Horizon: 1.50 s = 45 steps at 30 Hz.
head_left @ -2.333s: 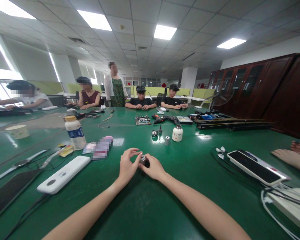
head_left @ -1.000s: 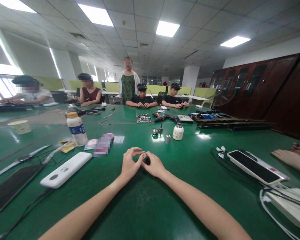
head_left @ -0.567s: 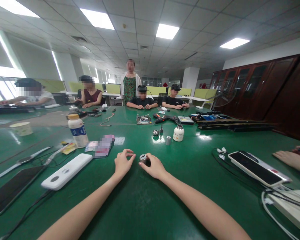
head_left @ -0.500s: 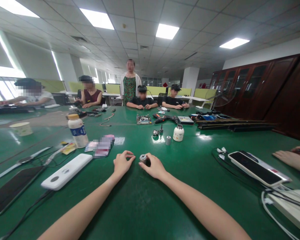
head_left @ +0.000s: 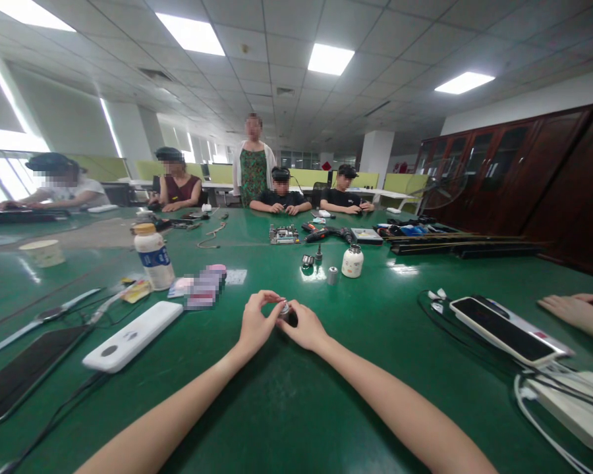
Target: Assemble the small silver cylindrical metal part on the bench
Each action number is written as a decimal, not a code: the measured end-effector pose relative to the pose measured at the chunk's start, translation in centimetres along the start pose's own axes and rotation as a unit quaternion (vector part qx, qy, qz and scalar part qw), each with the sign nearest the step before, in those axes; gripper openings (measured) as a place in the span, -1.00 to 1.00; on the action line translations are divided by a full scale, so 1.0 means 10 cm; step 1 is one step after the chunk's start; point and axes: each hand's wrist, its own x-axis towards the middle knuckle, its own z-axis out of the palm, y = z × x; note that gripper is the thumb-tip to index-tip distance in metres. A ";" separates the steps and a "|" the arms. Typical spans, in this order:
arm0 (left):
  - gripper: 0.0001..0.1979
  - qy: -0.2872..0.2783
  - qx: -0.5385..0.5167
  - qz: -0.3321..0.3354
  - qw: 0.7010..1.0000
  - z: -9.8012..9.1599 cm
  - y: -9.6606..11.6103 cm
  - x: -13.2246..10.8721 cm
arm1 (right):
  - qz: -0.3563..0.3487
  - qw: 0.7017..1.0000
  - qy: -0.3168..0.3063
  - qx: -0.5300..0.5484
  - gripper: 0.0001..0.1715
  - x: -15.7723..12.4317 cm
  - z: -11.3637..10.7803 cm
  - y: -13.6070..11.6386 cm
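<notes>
Forearms angled inward; left hand, right hand close together, fingers curved.

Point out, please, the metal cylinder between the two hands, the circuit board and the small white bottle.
Held metal cylinder [head_left: 285, 307]: head view, on its exposed top.
Circuit board [head_left: 283, 234]: head view, near its middle.
Small white bottle [head_left: 352, 263]: head view, on its body.

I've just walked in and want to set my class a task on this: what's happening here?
At a green table, a person has both hands on a small metal cylinder. The right hand holds its side, while the left hand's thumb and fingers are at its top. A second cylinder stands farther away, beside a white bottle. Beyond the table, someone in a green patterned dress stands.
</notes>
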 end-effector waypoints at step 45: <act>-0.84 -0.047 0.240 -0.112 0.963 -0.18 -0.33 0.02 | -0.004 0.994 -0.003 -0.105 -0.63 -0.02 -0.03 -0.03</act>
